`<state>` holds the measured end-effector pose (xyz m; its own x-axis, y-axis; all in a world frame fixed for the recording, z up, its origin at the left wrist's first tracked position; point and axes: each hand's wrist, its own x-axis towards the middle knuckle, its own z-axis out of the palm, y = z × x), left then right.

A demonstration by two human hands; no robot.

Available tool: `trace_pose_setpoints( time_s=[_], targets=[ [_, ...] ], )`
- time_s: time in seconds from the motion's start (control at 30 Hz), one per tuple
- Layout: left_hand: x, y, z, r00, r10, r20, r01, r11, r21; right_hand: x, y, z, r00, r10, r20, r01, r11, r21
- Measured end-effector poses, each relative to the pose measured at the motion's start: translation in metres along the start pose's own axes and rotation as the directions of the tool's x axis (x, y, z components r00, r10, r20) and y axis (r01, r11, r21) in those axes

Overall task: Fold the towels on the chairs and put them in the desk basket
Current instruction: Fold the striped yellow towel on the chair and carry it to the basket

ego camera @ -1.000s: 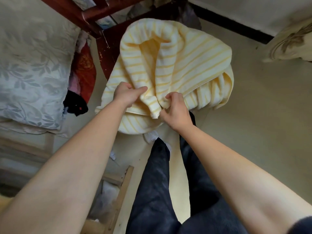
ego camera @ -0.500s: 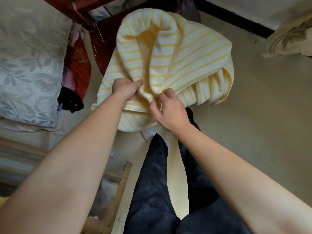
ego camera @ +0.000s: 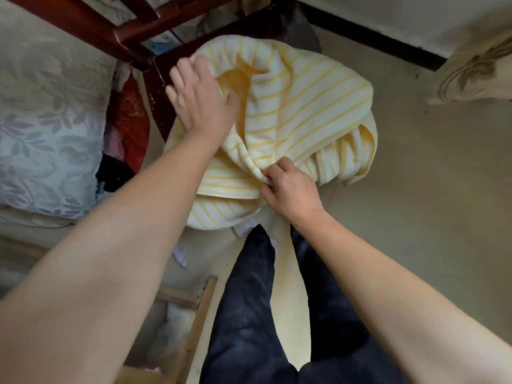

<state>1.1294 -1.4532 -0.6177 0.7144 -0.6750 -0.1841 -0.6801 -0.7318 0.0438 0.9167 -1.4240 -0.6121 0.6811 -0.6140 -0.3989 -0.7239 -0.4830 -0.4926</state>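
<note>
A cream towel with yellow stripes [ego camera: 304, 106] lies bunched in loose folds over the seat of a dark red wooden chair [ego camera: 133, 37]. My left hand [ego camera: 199, 98] rests flat on the towel's upper left part, fingers spread toward the chair's back corner. At the towel's near edge my right hand [ego camera: 291, 187] pinches a fold of the cloth. No basket is in view.
A grey leaf-patterned cushion [ego camera: 41, 120] lies on the left, with red and black cloth [ego camera: 124, 128] between it and the chair. A light wooden frame [ego camera: 194, 314] stands at the lower left. My dark trouser legs [ego camera: 249, 300] are below, and bare floor [ego camera: 415, 189] stretches to the right.
My left hand has let go of the towel's near edge and moved up and away onto its upper left part, now flat with spread fingers. My right hand keeps its grip on the near fold.
</note>
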Motion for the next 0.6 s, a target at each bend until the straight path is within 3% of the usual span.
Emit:
trace_pose_setpoints(
  time_s=[0.13, 0.23, 0.27, 0.33, 0.4, 0.43, 0.6],
  targets=[
    [0.042, 0.018, 0.008, 0.987, 0.134, 0.088, -0.149, 0.969, 0.199, -0.003, 0.008, 0.000, 0.998, -0.069, -0.013, 0.069, 0.998, 0.013],
    [0.063, 0.021, 0.000, 0.978, 0.188, 0.093, -0.203, 0.959, 0.198, -0.004, 0.017, -0.011, 0.986, -0.161, 0.045, 0.161, 0.987, 0.007],
    [0.067, 0.019, -0.005, 0.979, 0.188, 0.080, -0.200, 0.962, 0.184, -0.003, 0.026, -0.019, 0.990, -0.132, 0.041, 0.132, 0.991, 0.003],
    [0.073, 0.007, -0.020, 0.991, 0.122, 0.048, -0.128, 0.978, 0.162, -0.001, 0.051, -0.040, 0.992, 0.092, -0.083, -0.091, 0.996, 0.007],
    [0.075, -0.008, -0.036, 0.999, 0.016, 0.029, -0.020, 0.991, 0.134, 0.004, 0.077, -0.070, 0.905, 0.341, -0.254, -0.338, 0.939, 0.056],
    [0.073, -0.013, -0.039, 0.999, -0.022, 0.044, 0.016, 0.993, 0.120, 0.007, 0.086, -0.081, 0.877, 0.384, -0.290, -0.385, 0.921, 0.054],
    [0.050, -0.019, -0.090, 0.988, -0.044, 0.147, 0.045, 0.999, -0.004, 0.015, 0.077, -0.143, 0.891, 0.313, -0.330, -0.332, 0.943, -0.003]
  ],
)
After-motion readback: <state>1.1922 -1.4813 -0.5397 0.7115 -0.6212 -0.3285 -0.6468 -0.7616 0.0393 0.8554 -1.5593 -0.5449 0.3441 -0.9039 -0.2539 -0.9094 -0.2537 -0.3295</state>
